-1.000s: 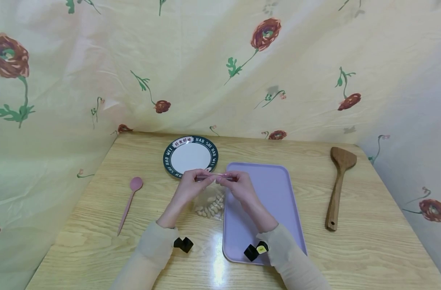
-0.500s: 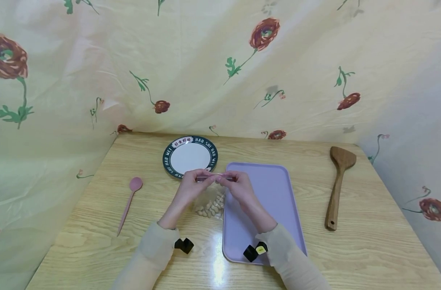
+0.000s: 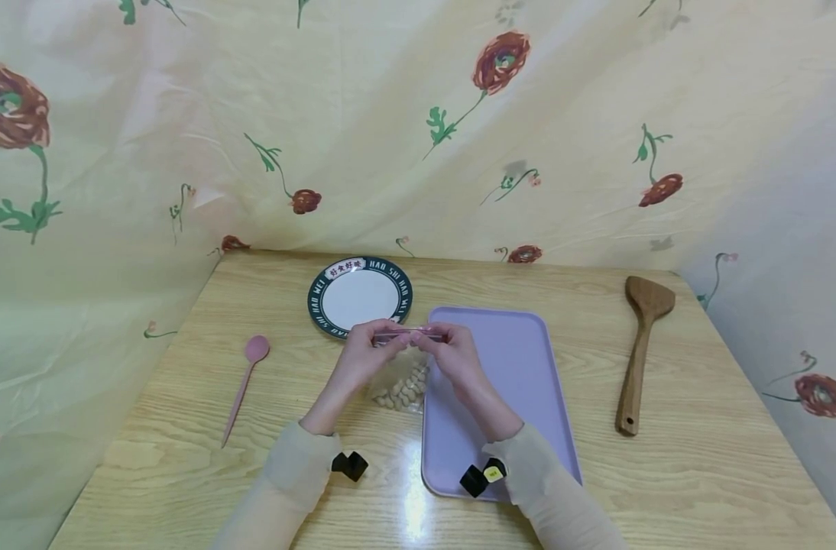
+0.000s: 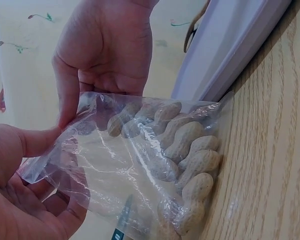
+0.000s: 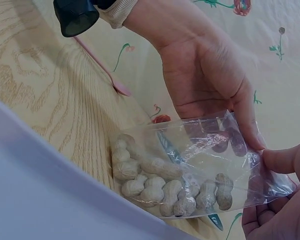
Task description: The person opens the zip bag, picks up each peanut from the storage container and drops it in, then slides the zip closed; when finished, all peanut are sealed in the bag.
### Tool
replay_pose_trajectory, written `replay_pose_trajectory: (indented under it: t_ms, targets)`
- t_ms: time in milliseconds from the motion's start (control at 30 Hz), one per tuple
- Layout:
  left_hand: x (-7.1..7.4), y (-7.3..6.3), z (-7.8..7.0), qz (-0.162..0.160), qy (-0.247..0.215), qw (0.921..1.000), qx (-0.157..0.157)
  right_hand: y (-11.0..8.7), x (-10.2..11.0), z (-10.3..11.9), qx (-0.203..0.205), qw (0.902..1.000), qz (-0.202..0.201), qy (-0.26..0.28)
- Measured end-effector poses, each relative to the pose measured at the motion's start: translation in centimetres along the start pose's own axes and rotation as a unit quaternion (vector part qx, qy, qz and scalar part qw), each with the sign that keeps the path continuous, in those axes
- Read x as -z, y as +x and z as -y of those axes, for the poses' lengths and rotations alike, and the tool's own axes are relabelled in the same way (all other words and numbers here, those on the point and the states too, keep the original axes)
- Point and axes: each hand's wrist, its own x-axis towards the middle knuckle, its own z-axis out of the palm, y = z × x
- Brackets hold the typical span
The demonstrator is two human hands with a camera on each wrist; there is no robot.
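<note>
A clear plastic bag (image 4: 107,162) of unshelled peanuts (image 4: 187,145) hangs between both hands, its lower end at the table beside the lilac tray. In the head view my left hand (image 3: 361,357) pinches the left part of the bag's pinkish top edge. My right hand (image 3: 457,359) pinches the same edge on the right. The two thumbs nearly meet at its middle. Through the right wrist view the peanuts (image 5: 170,192) lie bunched along the bottom of the bag. Whether the bag's top is sealed cannot be told.
A lilac tray (image 3: 514,382) lies under the right forearm. Behind the left hand is a white plate (image 3: 359,298) with a dark lettered rim. A pink spoon (image 3: 246,382) lies at left, a wooden spatula (image 3: 641,351) at right. Floral cloth (image 3: 390,137) hangs behind the table.
Both hands keep their pinch on the bag's top edge. The thumbs shift only slightly, and the peanuts at the bottom have moved a little.
</note>
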Motion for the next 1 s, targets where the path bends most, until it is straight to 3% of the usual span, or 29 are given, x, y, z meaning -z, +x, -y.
replay_pose_trajectory:
  t_ms: [633,1000]
  targets:
    - [0.24,0.15,-0.11,-0.005,0.016,0.9996,0.022,0.08,0.36,0.14,0.002,0.9998,0.009,-0.019]
    - [0.11,0.04,-0.22,-0.014,0.033,0.9993,0.008,-0.01,0.32,0.05,0.009,0.9999,0.011,-0.005]
